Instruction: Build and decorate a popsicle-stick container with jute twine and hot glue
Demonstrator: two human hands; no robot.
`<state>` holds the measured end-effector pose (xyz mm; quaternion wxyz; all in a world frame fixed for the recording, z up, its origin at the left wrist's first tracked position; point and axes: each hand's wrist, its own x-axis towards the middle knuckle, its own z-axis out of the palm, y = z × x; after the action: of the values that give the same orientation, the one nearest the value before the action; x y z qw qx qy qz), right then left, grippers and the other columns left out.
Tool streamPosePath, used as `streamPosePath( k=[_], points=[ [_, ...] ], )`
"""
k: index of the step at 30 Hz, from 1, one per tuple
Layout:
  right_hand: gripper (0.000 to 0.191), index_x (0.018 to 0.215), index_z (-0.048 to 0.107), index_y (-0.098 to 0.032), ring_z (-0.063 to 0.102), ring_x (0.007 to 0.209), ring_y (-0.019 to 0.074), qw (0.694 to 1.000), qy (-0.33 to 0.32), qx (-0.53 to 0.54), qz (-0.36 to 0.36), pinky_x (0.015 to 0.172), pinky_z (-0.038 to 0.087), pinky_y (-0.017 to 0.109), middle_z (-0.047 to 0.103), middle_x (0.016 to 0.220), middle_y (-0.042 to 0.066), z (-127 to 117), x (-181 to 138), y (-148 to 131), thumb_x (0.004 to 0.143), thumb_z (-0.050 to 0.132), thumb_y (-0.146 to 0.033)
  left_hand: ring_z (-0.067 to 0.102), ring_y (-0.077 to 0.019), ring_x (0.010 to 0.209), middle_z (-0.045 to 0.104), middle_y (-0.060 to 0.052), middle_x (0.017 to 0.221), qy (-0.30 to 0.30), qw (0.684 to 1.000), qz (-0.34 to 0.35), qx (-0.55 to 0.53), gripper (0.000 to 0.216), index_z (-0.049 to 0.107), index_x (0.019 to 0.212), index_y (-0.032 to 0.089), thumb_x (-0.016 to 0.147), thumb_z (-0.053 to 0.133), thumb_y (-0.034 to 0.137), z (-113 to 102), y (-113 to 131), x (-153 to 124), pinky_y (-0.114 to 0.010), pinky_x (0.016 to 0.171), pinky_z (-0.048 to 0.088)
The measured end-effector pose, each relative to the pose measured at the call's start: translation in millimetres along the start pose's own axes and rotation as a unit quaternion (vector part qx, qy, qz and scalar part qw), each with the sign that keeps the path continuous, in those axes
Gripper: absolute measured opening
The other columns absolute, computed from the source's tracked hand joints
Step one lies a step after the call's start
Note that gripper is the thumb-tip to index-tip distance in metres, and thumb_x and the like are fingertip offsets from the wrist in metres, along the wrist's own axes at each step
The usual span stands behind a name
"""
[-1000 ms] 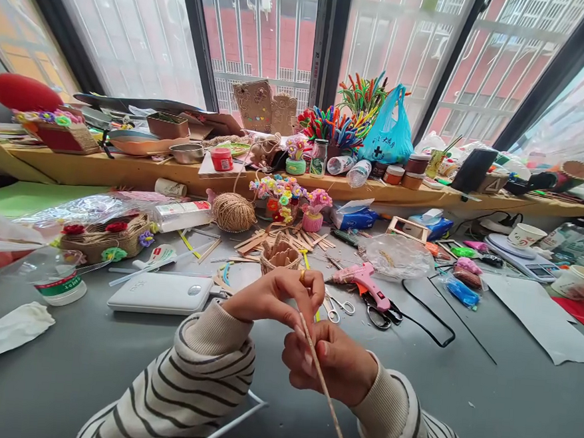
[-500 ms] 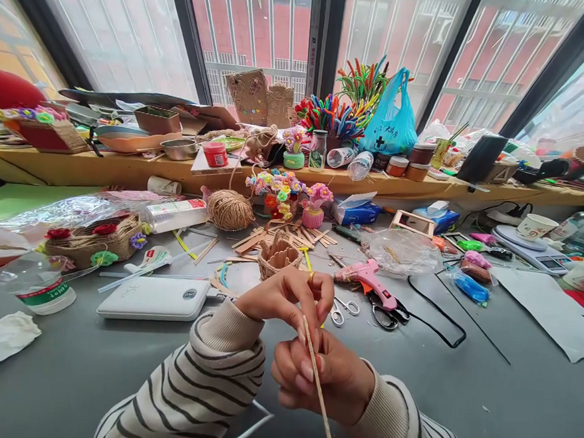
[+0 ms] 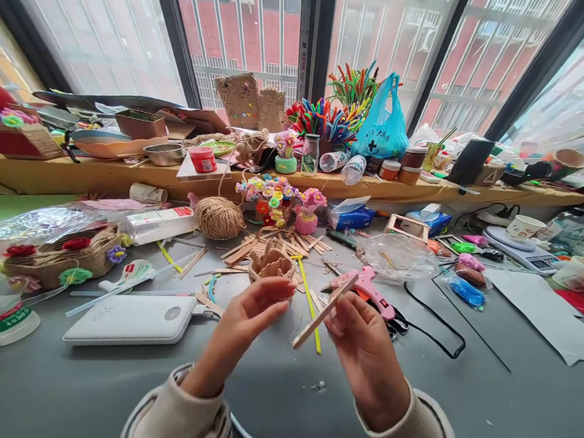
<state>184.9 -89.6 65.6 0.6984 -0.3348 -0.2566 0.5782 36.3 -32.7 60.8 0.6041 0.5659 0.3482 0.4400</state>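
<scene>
My right hand (image 3: 365,351) pinches a wooden craft stick (image 3: 317,321) between thumb and fingers, and the stick slants down to the left. My left hand (image 3: 249,326) is empty, its fingers stretched and the thumb apart, a short way left of the stick. Just beyond the left fingers stands a small twine-wrapped basket (image 3: 273,266) lined with sticks, its lower part hidden by that hand. A yellow strip (image 3: 311,300) lies on the table behind the stick. Past my right hand lies a pink glue gun (image 3: 374,291), partly covered by the fingers.
Loose craft sticks (image 3: 239,252) and a twine ball (image 3: 219,217) lie behind the basket. A white power bank (image 3: 132,321) is at the left, near a plastic bottle (image 3: 0,312). White paper (image 3: 540,316) and a kitchen scale (image 3: 525,245) are at the right.
My hands have moved apart, and the left has let go of the stick. The right hand has raised and turned the stick. The view has shifted slightly to the right.
</scene>
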Motion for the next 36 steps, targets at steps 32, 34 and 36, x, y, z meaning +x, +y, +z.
streamPosePath(
  k=[32,34,36],
  points=[
    [0.009,0.075,0.069,-0.028,0.047,0.070,0.0111,0.910,0.015,-0.289,-0.298,0.059,0.038,0.024,0.053,0.071,-0.002,-21,-5,-18,0.067,0.071,-0.024,0.050,-0.0060,0.059,0.056,0.003,0.058,0.145,0.965,0.071,-0.209,0.013,0.069,0.060,0.019,0.060,0.077,0.030,55,-10,-24,-0.014,0.057,0.044],
    [0.007,0.074,0.069,-0.027,0.048,0.069,0.0117,0.885,-0.001,-0.338,-0.320,0.058,0.038,0.025,0.053,0.069,-0.001,-21,-6,-28,0.068,0.071,-0.023,0.050,-0.0058,0.059,0.055,0.003,0.057,0.140,0.966,0.071,-0.206,0.014,0.069,0.059,0.018,0.060,0.076,0.029,54,-10,-24,-0.013,0.057,0.044],
    [0.004,0.072,0.069,-0.026,0.049,0.067,0.0123,0.869,-0.012,-0.368,-0.332,0.056,0.038,0.025,0.053,0.067,-0.001,-20,-7,-33,0.069,0.070,-0.023,0.050,-0.0058,0.059,0.055,0.003,0.057,0.136,0.966,0.075,-0.205,0.014,0.068,0.059,0.018,0.060,0.076,0.029,54,-10,-24,-0.014,0.057,0.044]
  ],
)
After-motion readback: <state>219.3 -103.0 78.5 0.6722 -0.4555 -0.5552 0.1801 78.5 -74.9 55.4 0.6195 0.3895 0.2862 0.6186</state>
